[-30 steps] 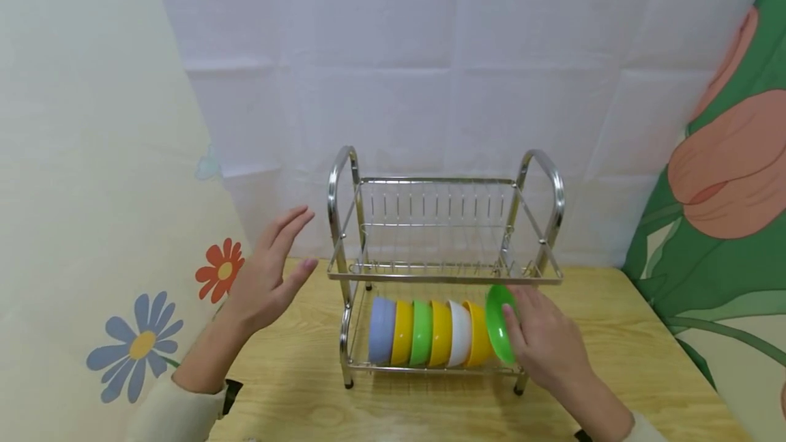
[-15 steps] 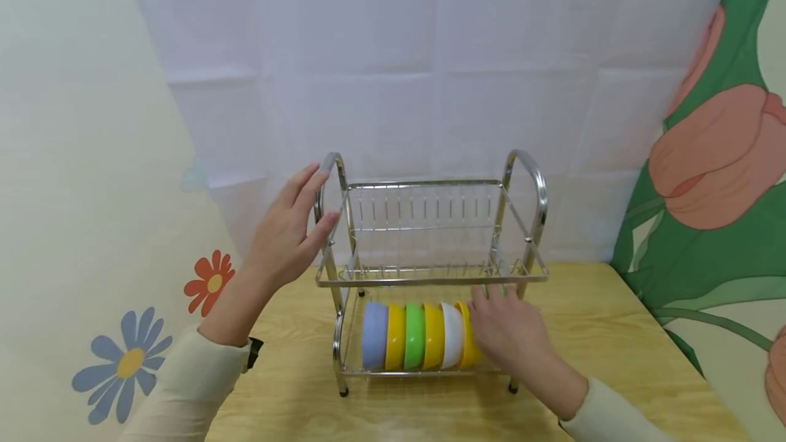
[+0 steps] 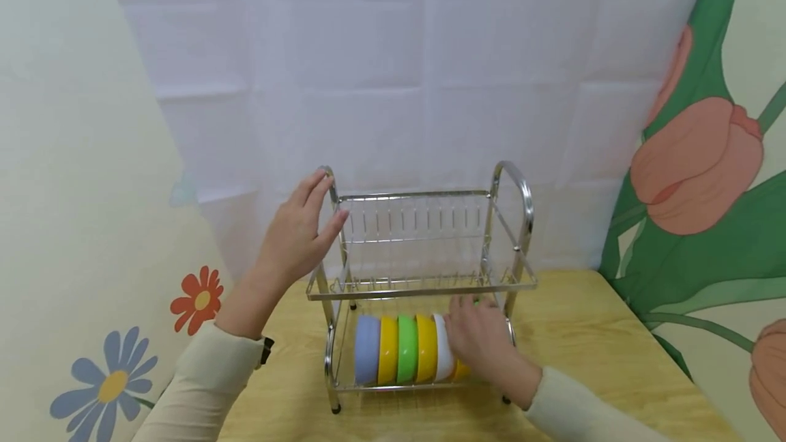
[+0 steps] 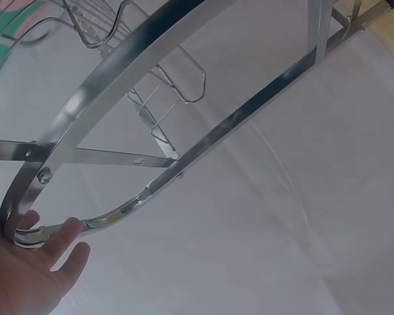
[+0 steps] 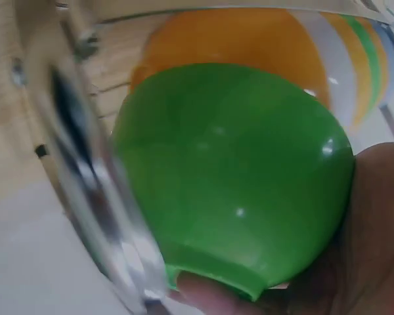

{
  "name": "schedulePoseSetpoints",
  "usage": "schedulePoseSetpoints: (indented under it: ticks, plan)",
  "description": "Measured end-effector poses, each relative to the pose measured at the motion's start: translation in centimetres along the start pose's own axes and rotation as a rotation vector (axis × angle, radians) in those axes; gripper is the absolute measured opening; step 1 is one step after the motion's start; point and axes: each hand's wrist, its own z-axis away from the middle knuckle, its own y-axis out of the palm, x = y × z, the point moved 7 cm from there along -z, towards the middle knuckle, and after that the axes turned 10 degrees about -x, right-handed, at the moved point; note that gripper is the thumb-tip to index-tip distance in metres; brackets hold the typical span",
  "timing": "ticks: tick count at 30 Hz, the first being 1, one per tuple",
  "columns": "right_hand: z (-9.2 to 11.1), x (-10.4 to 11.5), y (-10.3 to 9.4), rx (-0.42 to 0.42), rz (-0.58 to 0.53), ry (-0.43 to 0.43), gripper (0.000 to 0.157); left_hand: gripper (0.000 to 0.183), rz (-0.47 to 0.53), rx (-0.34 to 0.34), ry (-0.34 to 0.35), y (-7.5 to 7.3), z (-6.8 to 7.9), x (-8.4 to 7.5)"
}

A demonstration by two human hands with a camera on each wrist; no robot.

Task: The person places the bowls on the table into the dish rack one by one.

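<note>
My right hand grips a green bowl at the right end of the lower tier of a chrome dish rack. In the head view the hand hides nearly all of that bowl. In the right wrist view its rounded underside faces the camera, overlapping a yellow-orange bowl. To the left stand a white bowl, a yellow bowl, another green bowl and a blue bowl, on edge in a row. My left hand rests, fingers extended, at the rack's left handle.
The rack stands on a wood-grain table near a white cloth backdrop. Its upper tier of wire slots lies over the bowls. A right handle rises beside the right arm. Flower-painted walls flank both sides.
My right hand has moved left with the green bowl, in toward the row on the lower tier. My left hand has moved up and right to the rack's left handle. The head view has shifted slightly.
</note>
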Motion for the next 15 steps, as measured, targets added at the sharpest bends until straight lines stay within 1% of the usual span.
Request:
schedulePoseSetpoints:
  ticks: [2,6,9,13,15]
  plan:
    - [-0.2,0.2,0.8,0.001,0.0,-0.008,0.039,0.064,-0.019,-0.018,-0.007,-0.1,0.0,0.1]
    - [-0.2,-0.3,2.7,0.123,-0.071,0.055,0.043,0.065,-0.052,-0.032,-0.021,-0.1,0.1,0.2]
    - [0.1,-0.8,3.7,0.18,-0.139,0.1,0.046,0.065,-0.062,-0.039,-0.015,0.0,0.1,0.3]
    - [0.6,-1.3,4.4,0.155,-0.219,0.111,0.048,0.064,-0.06,-0.048,-0.004,0.2,0.1,0.1]
    - [0.9,-1.7,4.8,0.148,-0.244,0.118,0.053,0.064,-0.057,-0.044,-0.003,0.3,-0.1,-0.1]
